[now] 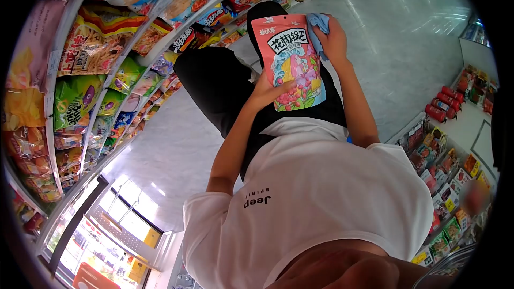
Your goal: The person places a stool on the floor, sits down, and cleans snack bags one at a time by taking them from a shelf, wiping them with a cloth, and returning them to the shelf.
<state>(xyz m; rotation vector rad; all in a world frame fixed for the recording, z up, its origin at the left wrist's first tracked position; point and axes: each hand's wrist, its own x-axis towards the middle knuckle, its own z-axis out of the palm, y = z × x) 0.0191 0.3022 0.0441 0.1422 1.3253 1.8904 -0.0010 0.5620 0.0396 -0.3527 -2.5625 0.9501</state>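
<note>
My left hand grips a pink snack pouch near its lower left edge, with the thumb across the front and the fingers hidden behind. The pouch is printed with Chinese lettering, a colourful drawing and red berries, and its printed face is turned up towards me. A crumpled blue cloth is bunched in my right hand, which is closed around it beside the pouch's upper right edge. The cloth hangs down along that edge. Both hands are above my black-trousered legs.
Curved-looking shelves packed with snack bags rise on the left, close to my knee. To the right, across the grey floor, stands a rack of small packets, with several red cylinders near it. A bright window lies at lower left.
</note>
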